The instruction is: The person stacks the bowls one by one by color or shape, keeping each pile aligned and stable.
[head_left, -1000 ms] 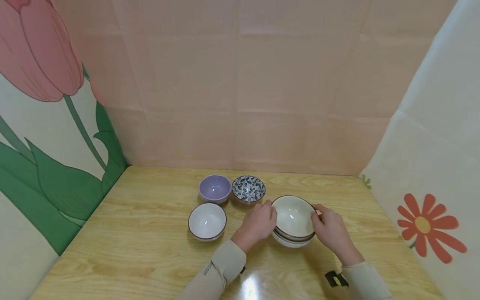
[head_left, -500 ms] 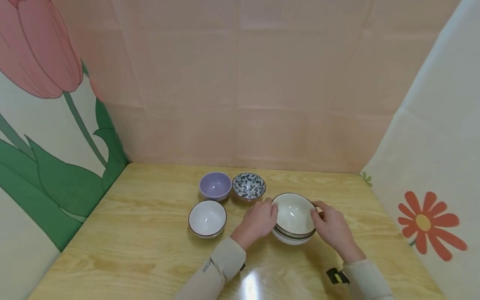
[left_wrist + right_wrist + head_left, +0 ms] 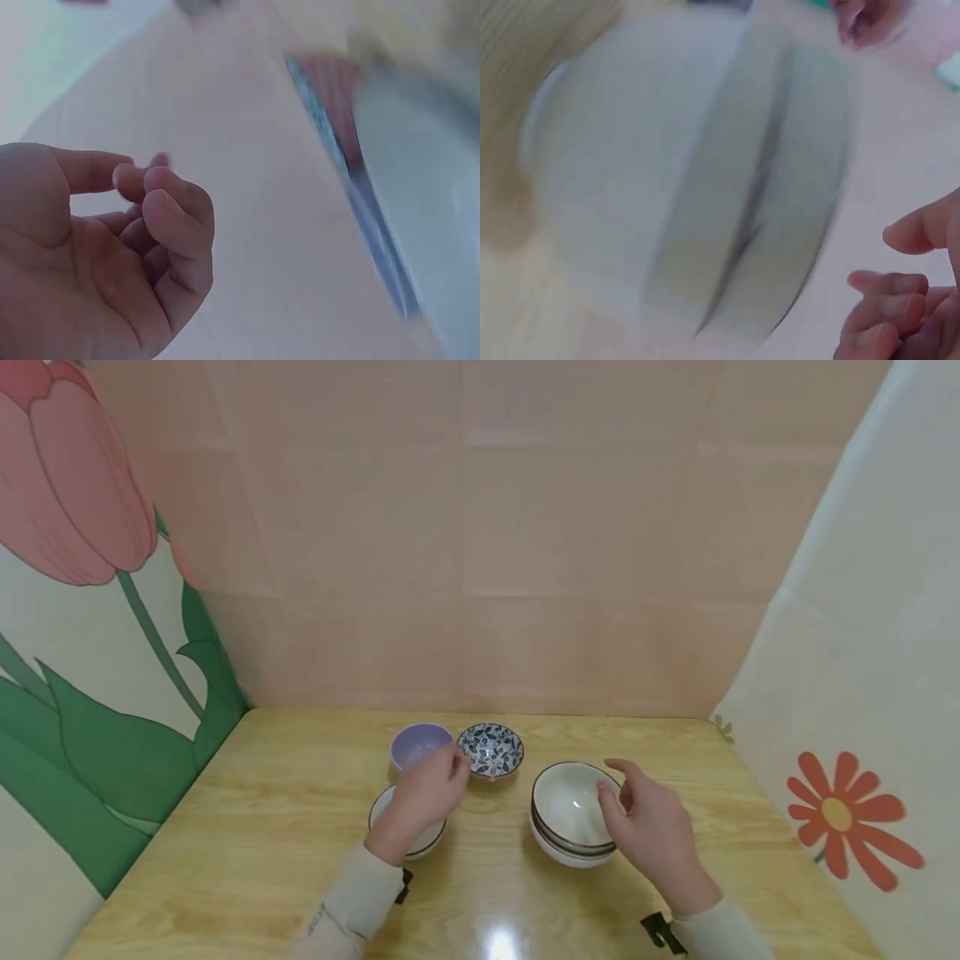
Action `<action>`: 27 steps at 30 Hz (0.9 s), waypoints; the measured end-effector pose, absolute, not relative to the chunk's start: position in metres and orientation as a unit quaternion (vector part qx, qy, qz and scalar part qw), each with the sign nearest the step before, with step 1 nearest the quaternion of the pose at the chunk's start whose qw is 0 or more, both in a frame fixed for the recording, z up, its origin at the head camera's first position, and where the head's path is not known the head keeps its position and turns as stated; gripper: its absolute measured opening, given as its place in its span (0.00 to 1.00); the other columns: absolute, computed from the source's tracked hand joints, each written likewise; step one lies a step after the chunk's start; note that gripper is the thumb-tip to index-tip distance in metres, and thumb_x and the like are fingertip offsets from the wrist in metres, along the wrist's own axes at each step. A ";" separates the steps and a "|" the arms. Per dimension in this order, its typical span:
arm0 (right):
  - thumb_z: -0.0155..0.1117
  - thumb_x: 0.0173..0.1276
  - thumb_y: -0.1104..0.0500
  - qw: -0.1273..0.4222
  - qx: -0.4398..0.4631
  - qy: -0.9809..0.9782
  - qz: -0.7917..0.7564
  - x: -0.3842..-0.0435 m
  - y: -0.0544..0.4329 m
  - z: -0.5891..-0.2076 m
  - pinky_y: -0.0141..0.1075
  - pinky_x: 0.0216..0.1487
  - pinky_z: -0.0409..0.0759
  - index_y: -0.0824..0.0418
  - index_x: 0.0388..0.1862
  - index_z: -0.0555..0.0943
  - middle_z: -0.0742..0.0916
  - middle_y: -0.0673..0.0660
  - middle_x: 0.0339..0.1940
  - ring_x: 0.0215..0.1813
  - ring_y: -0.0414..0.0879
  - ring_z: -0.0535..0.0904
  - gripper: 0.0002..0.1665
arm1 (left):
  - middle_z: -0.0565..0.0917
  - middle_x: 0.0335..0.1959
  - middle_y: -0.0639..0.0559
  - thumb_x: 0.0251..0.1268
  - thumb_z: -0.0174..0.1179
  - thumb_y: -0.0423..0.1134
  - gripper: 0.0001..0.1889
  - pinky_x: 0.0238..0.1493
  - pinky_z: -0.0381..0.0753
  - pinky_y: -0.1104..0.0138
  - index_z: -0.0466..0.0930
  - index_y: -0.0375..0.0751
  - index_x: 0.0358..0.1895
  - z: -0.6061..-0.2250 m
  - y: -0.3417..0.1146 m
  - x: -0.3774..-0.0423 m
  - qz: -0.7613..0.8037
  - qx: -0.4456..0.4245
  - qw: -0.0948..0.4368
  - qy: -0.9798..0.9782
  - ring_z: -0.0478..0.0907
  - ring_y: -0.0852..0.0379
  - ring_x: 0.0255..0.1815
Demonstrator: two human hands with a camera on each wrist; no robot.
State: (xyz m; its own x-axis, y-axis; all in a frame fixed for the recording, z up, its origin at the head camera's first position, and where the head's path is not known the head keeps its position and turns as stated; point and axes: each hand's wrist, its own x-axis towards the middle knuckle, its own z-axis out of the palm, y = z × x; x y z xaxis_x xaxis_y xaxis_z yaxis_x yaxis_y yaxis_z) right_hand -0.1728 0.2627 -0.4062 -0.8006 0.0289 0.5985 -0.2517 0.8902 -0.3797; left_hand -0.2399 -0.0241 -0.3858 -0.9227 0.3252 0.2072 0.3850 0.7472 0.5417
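Note:
A stack of cream and white bowls with dark rims [image 3: 567, 803] stands upright on the table's right half. My right hand [image 3: 658, 831] hovers at its right side, thumb and forefinger spread; the right wrist view shows a gap between these fingers and the blurred stack [image 3: 682, 180]. My left hand [image 3: 422, 797] is above a white bowl [image 3: 431, 841], hiding much of it and the near edge of a purple bowl [image 3: 415, 741]. Its loosely bent fingers hold nothing in the left wrist view. A blue-and-white patterned bowl [image 3: 491, 750] sits right of the purple one.
The wood-grain table [image 3: 255, 827] ends at a pinkish cloth backdrop [image 3: 465, 568]. A tulip-printed cloth [image 3: 82, 502] hangs at left, and a white cloth with a red flower [image 3: 836, 814] hangs at right.
Both hands have let go of the stack's top bowl. The left hand has moved left over the white bowl; the right has drawn slightly off the rim. The head view has shifted a little.

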 end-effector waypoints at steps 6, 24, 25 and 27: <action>0.68 0.63 0.63 0.282 0.201 -0.898 0.272 -0.171 0.210 -0.401 0.27 0.21 0.65 0.61 0.52 0.83 0.69 0.37 0.17 0.19 0.29 0.61 0.18 | 0.81 0.31 0.46 0.72 0.49 0.42 0.11 0.31 0.77 0.56 0.77 0.39 0.40 -0.382 -0.080 -0.266 -0.298 -0.093 0.083 -0.947 0.78 0.50 0.31; 0.60 0.70 0.63 0.043 0.192 -0.888 0.416 -0.202 0.118 -0.452 0.31 0.29 0.78 0.68 0.68 0.69 0.84 0.52 0.38 0.28 0.35 0.76 0.29 | 0.83 0.35 0.36 0.80 0.42 0.43 0.26 0.35 0.83 0.59 0.66 0.21 0.65 -0.452 -0.117 -0.312 -0.418 -0.043 -0.075 -0.904 0.81 0.48 0.33; 0.60 0.71 0.62 0.036 0.187 -0.887 0.420 -0.204 0.117 -0.455 0.31 0.29 0.78 0.68 0.69 0.68 0.84 0.53 0.38 0.29 0.35 0.77 0.29 | 0.83 0.31 0.37 0.80 0.42 0.42 0.25 0.33 0.82 0.60 0.67 0.21 0.64 -0.454 -0.117 -0.313 -0.427 -0.048 -0.078 -0.899 0.80 0.49 0.31; 0.59 0.72 0.60 0.025 0.176 -0.888 0.424 -0.205 0.115 -0.462 0.32 0.32 0.79 0.68 0.69 0.68 0.85 0.53 0.39 0.30 0.36 0.77 0.29 | 0.83 0.31 0.39 0.79 0.44 0.41 0.23 0.37 0.81 0.59 0.70 0.21 0.62 -0.457 -0.116 -0.314 -0.428 -0.058 -0.070 -0.899 0.80 0.49 0.33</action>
State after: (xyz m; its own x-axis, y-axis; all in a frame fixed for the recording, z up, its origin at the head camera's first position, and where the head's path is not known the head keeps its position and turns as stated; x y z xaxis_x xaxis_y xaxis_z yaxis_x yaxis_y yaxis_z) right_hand -0.2052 0.1152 -0.4618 -0.9366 -0.2916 0.1943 -0.3344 0.5778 -0.7446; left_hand -0.3143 -0.1158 -0.4569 -0.9835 0.1640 -0.0766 0.0439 0.6265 0.7782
